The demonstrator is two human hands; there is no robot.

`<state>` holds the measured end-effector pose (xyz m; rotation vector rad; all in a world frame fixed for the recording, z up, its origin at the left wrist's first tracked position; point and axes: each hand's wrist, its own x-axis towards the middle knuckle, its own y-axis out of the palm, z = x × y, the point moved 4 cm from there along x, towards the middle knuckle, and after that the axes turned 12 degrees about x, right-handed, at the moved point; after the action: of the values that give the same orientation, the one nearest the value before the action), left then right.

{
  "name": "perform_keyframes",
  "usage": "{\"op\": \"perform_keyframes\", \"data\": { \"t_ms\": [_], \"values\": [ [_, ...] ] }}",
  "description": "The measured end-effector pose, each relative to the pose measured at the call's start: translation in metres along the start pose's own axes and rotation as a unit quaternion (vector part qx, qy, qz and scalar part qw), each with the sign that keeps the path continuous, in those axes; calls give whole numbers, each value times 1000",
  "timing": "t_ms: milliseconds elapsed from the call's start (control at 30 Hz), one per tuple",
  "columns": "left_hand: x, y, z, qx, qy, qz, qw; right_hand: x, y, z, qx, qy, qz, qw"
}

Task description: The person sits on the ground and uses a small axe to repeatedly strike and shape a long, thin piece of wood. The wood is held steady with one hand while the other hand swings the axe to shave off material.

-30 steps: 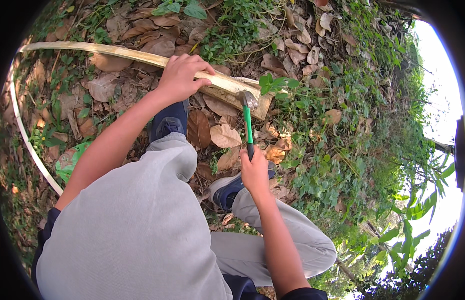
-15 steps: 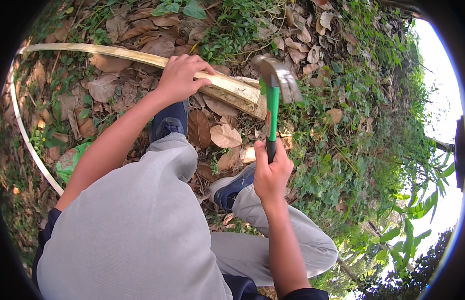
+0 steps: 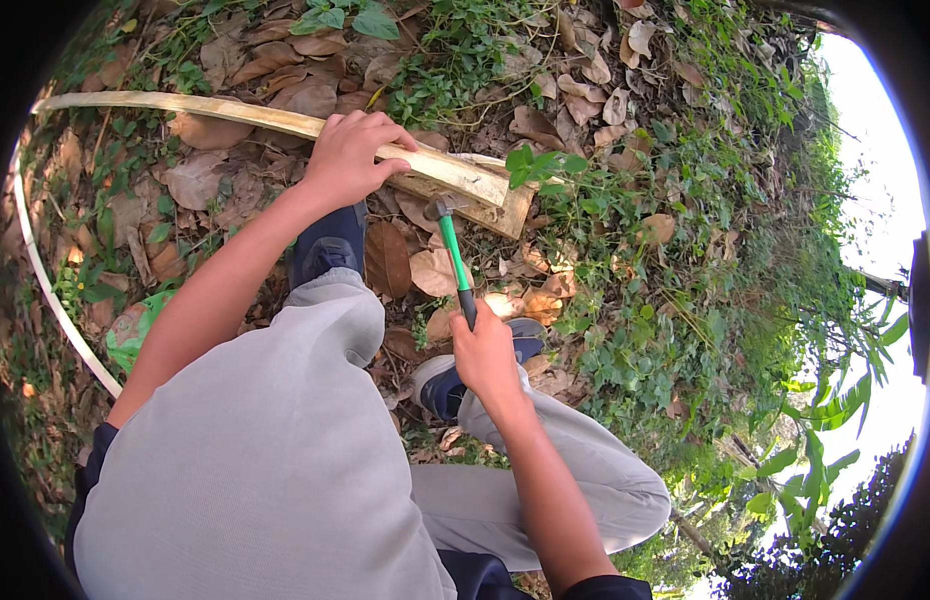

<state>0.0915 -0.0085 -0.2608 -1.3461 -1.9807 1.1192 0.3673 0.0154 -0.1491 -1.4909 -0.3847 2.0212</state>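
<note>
My left hand (image 3: 350,158) is wrapped over a long, pale wooden strip (image 3: 440,168), pressing it down. Under the strip's right end lies a wider piece of board (image 3: 512,218), its cut end sticking out. A small dark nail (image 3: 476,180) seems to stand in the strip near that end. My right hand (image 3: 487,358) grips the black end of a hammer (image 3: 451,240) with a green shaft. Its metal head is low, at the near edge of the boards, left of the nail; whether it touches the wood I cannot tell.
Dry brown leaves (image 3: 388,258) and green plants (image 3: 645,330) cover the ground. My left shoe (image 3: 330,243) is close to the boards, and my right shoe (image 3: 443,390) is near the hammer hand. The strip's thin tail curves away left. A green plastic-looking scrap (image 3: 135,330) lies beside my left forearm.
The hammer has swung down and left, its head dropping from above the boards' right end to their near edge. My left hand keeps its hold on the strip.
</note>
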Motion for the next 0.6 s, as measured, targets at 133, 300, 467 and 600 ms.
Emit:
{"op": "perform_keyframes", "data": {
  "t_ms": [133,300,467,600],
  "values": [
    [-2,-1,1,-13,10,-21,1000,-9,-4,19,7,-9,19,1000],
    [-1,-1,1,-16,9,-15,1000,-33,-35,57,56,-170,-90,980],
    [-1,-1,0,-14,7,-11,1000,-26,-59,59,182,-306,-157,921],
    [-1,-1,1,-14,6,-8,1000,11,-34,19,42,-174,-104,978]
  ]
}}
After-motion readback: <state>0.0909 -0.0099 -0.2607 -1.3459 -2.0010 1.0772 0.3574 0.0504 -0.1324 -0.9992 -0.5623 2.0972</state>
